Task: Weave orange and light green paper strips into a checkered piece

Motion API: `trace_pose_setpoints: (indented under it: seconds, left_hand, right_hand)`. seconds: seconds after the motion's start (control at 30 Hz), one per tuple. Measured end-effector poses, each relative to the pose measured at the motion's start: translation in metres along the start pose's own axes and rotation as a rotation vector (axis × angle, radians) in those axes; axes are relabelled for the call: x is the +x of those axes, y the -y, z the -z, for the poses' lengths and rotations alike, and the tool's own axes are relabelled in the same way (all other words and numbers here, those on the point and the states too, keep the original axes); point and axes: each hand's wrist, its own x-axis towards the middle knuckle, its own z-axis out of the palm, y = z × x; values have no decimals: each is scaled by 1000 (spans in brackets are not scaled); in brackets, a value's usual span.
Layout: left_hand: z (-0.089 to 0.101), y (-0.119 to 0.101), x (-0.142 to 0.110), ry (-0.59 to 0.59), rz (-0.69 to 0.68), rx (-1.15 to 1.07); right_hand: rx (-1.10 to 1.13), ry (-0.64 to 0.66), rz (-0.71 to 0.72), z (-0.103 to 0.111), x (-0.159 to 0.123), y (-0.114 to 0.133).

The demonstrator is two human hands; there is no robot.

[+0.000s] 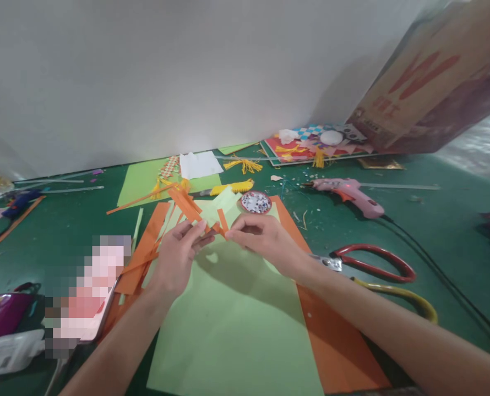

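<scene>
Head view: the orange strips [185,205] lie between the hands, above the green sheet [245,335]; they look light, bendy and easily creased, so probably best held lightly by the edges; the left hand [179,250] and the right hand [258,231] pinch them, fingers curled, forearms angling inward.

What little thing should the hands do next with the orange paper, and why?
Maybe the right hand should fold down the short orange strip end. It juts out between the hands, and the right thumb and finger seem to pinch paper close by, while the left hand holds the other orange paper strips.
</scene>
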Motion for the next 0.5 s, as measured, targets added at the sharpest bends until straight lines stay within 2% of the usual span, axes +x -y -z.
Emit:
trace_pose_setpoints:
  seconds: [0.17,0.33,0.5]
  left_hand:
    - [-1,-1,0,-43,-19,-59]
    - [-2,-2,0,-66,-31,-112]
    - [-2,-1,1,-84,-31,-150]
  right_hand:
    - [174,6,-126,1,0,0]
    - [276,9,-122,1,1,-1]
    - [274,6,-107,1,2,-3]
